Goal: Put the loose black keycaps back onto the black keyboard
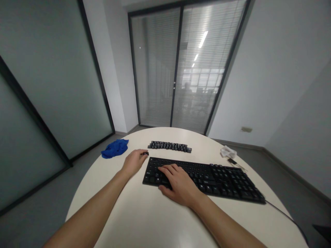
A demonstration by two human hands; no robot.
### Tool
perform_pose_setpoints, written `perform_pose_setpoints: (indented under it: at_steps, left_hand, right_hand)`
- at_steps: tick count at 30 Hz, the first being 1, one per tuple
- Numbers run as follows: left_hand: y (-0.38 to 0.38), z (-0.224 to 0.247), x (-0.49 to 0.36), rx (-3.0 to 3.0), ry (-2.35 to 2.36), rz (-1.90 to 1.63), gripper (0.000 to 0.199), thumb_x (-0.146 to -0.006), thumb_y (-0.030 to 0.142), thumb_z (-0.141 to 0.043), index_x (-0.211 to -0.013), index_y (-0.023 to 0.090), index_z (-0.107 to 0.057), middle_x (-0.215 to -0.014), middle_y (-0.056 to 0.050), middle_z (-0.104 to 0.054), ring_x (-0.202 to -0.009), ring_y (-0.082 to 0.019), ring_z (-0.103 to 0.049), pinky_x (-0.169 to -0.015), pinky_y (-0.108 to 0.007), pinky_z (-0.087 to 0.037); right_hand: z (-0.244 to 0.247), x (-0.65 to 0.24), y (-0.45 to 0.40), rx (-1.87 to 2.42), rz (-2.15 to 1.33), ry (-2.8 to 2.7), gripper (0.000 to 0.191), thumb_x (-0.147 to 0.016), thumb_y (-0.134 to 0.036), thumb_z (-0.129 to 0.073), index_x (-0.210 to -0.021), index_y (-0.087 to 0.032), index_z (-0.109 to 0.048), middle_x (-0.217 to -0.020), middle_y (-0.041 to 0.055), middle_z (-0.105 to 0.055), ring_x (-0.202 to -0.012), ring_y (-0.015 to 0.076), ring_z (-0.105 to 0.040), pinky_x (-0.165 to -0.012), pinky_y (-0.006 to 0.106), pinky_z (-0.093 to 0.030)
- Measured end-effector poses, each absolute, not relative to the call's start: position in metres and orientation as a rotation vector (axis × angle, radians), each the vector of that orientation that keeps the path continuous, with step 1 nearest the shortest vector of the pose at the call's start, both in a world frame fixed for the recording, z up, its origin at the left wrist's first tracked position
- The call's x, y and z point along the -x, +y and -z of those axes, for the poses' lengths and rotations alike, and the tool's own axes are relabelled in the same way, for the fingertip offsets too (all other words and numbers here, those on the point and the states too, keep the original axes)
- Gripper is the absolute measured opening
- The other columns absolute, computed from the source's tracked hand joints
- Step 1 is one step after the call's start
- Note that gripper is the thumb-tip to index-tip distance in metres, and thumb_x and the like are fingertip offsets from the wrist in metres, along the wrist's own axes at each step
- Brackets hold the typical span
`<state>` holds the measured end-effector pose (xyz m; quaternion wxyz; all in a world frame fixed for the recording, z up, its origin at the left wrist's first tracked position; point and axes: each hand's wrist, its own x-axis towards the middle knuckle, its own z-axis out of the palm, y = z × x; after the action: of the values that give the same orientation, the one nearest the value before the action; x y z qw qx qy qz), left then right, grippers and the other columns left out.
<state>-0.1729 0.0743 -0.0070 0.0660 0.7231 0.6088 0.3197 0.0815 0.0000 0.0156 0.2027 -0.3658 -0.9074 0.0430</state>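
Observation:
A black keyboard [219, 179] lies across the round table, and its upper left part shows bare spots without keycaps. My right hand [178, 184] rests on its left side, fingers stretched over the lower left keys and thumb at the front edge. Just off the keyboard's far left corner, my left hand [134, 162] pinches a small black keycap [145, 153] between thumb and fingers. Beyond the keyboard, several loose black keycaps [169, 146] are lined up in rows.
A crumpled blue cloth [115, 148] lies at the table's left edge. At the right are a crumpled clear plastic bag [228, 151] and a small tool with a black part [232, 161]. The keyboard's cable [284, 215] runs off the right edge of the white table [134, 220].

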Motion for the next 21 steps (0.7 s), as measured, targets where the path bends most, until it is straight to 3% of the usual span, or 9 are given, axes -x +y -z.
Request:
perform_pose_setpoints:
  at_steps: [3,6,10,18,21]
  left_hand:
    - [0.067,-0.006,0.171,-2.012,1.574,-1.026,0.031,-0.09,0.035,-0.057,-0.111,0.018,-0.072,-0.104,-0.008,-0.076,-0.095,-0.024,-0.069,-0.089,-0.036,-0.052]
    - [0.056,-0.021,0.168,-1.924,1.356,-0.923,0.029,-0.083,0.033,-0.063,-0.104,0.017,-0.074,-0.103,-0.008,-0.077,-0.096,-0.025,-0.069,-0.089,-0.037,-0.052]
    - [0.046,-0.032,0.165,-1.941,1.34,-0.85,0.029,-0.079,0.034,-0.067,-0.101,0.018,-0.076,-0.106,-0.009,-0.076,-0.094,-0.024,-0.068,-0.088,-0.037,-0.051]
    - [0.045,-0.026,0.164,-1.815,1.331,-0.646,0.03,-0.076,0.032,-0.066,-0.097,0.014,-0.078,-0.088,-0.006,-0.078,-0.082,-0.022,-0.068,-0.078,-0.032,-0.05]
    - [0.048,-0.023,0.166,-1.764,1.337,-0.66,0.031,-0.074,0.03,-0.068,-0.098,0.014,-0.079,-0.091,-0.006,-0.079,-0.083,-0.023,-0.069,-0.079,-0.032,-0.05]
  right_hand:
    - [-0.017,-0.082,0.0,1.031,-0.127,-2.545,0.057,-0.089,-0.039,-0.063,-0.141,-0.021,-0.049,-0.137,0.0103,-0.057,-0.123,0.0291,-0.048,-0.105,0.047,-0.041]
    - [-0.018,-0.082,0.0,1.034,-0.133,-2.55,0.056,-0.089,-0.039,-0.063,-0.141,-0.021,-0.049,-0.138,0.01,-0.057,-0.124,0.0286,-0.048,-0.105,0.046,-0.041]
    - [-0.018,-0.082,0.0,1.032,-0.138,-2.541,0.056,-0.089,-0.037,-0.063,-0.141,-0.021,-0.049,-0.138,0.0105,-0.057,-0.123,0.029,-0.048,-0.105,0.047,-0.042]
    - [-0.017,-0.082,0.001,1.032,-0.124,-2.551,0.057,-0.088,-0.038,-0.065,-0.14,-0.021,-0.05,-0.138,0.0093,-0.057,-0.123,0.0288,-0.048,-0.105,0.046,-0.042]
    - [-0.017,-0.081,0.0,1.031,-0.12,-2.555,0.057,-0.088,-0.038,-0.064,-0.14,-0.021,-0.05,-0.138,0.0096,-0.057,-0.123,0.0288,-0.048,-0.105,0.046,-0.042]
